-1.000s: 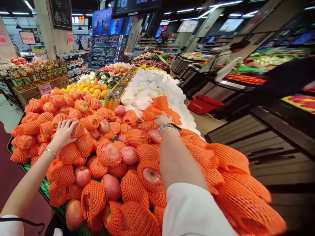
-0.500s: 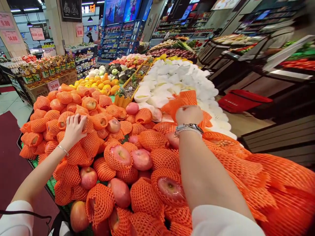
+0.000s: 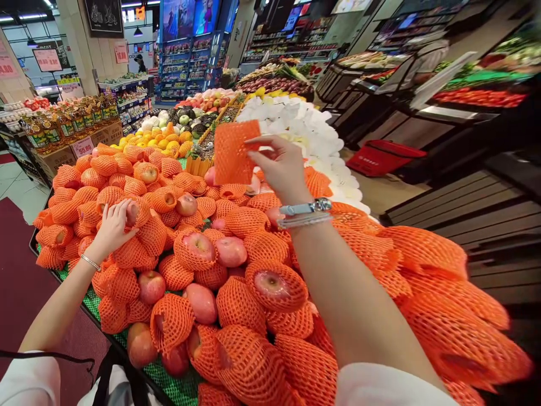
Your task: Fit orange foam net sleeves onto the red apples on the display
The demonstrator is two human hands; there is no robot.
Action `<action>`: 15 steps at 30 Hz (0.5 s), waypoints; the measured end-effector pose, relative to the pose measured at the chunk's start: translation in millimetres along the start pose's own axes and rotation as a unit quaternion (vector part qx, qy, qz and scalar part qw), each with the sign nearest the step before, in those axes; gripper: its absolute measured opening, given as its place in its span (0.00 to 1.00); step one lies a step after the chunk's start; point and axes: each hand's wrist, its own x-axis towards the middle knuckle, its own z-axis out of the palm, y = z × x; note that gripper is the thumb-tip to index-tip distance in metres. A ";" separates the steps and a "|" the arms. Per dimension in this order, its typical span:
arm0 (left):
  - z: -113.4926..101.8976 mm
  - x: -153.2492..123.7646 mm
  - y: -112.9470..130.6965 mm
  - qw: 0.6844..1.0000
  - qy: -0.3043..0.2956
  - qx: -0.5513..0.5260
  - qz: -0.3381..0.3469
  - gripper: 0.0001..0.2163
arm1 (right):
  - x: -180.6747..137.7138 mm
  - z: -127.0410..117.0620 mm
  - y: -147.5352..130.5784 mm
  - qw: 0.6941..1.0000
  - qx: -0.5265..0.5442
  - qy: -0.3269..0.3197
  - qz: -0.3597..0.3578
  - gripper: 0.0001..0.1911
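Toward eleven o'clock, the right hand (image 3: 284, 168) pinches an orange mesh sleeve (image 3: 234, 155); a light grip should suit it. At nine, the left hand (image 3: 112, 226) touches a netted apple (image 3: 133, 213), its grip unclear.

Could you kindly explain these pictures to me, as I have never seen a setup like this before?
Of course. There is no robot here: these are a person's own two bare hands. Every picture comes from one camera worn on that person's head, looking forward and down, so both forearms reach in from the bottom.

In front is a shop display heaped with apples, many wrapped in orange foam nets, over a green mat. Beyond lies a heap of white-wrapped produce.

The left hand rests with curled fingers on a netted apple; how firmly, I cannot tell. The right hand pinches a flat orange foam sleeve, held up above the display.
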 end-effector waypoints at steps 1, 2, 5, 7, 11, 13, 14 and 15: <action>-5.6 -3.1 3.2 1.000 0.017 -0.016 -0.009 0.30 | -11.9 4.4 -7.8 0.999 0.038 -0.038 -0.009 0.16; -12.3 -7.2 8.2 0.998 0.038 -0.036 -0.019 0.28 | -25.1 9.0 -15.1 0.994 0.071 -0.079 -0.017 0.20; -34.2 -27.1 33.8 0.981 0.121 -0.144 -0.051 0.21 | -70.0 23.9 -36.9 0.969 0.132 -0.204 -0.033 0.32; -43.9 -44.9 55.7 0.948 0.158 -0.270 -0.066 0.19 | -100.5 33.1 -51.5 0.950 0.139 -0.274 -0.055 0.33; -47.0 -78.2 87.1 0.886 0.214 -0.402 -0.084 0.18 | -147.6 45.4 -75.7 0.900 0.094 -0.411 -0.107 0.26; -46.7 -89.4 92.0 0.898 0.230 -0.362 -0.103 0.14 | -161.1 48.5 -82.6 0.892 0.070 -0.424 -0.136 0.24; -47.1 -93.5 92.8 0.907 0.211 -0.347 -0.112 0.12 | -165.7 49.6 -84.7 0.893 0.062 -0.421 -0.145 0.23; -47.8 -96.7 93.2 0.914 0.176 -0.345 -0.120 0.11 | -169.3 50.4 -86.2 0.896 0.057 -0.415 -0.151 0.22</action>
